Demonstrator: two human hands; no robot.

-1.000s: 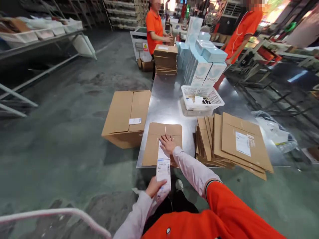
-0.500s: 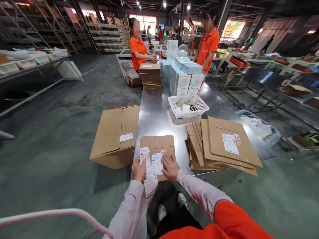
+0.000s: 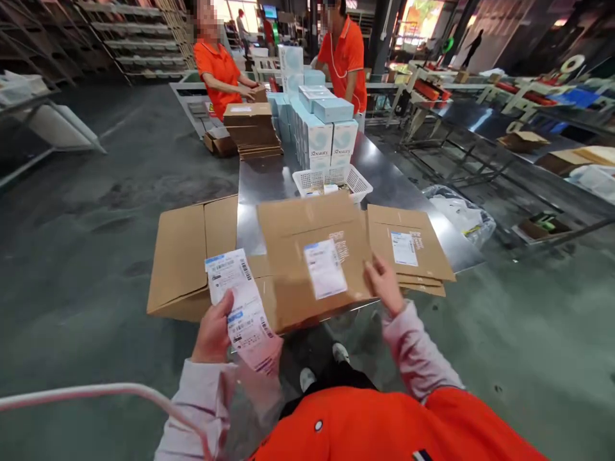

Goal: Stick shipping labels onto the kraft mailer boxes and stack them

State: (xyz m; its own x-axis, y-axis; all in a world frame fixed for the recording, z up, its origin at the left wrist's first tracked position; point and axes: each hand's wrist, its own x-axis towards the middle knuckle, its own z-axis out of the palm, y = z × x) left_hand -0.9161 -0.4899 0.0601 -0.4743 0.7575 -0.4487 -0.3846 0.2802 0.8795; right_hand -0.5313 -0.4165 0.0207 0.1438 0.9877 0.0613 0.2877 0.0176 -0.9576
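Left hand [image 3: 210,334], fingers clamped on shipping labels [image 3: 239,301], right hand [image 3: 384,286], fingers spread, touching flattened cardboard carton [image 3: 310,259]

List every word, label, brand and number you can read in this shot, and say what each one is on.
"beauty", after one unclear letter: on the pale-blue boxes.
Shipping labels in the left hand: barcodes and print, too small to read.
Label on the carton by the right hand: too small to read.
Label on the stacked flattened cartons: too small to read.
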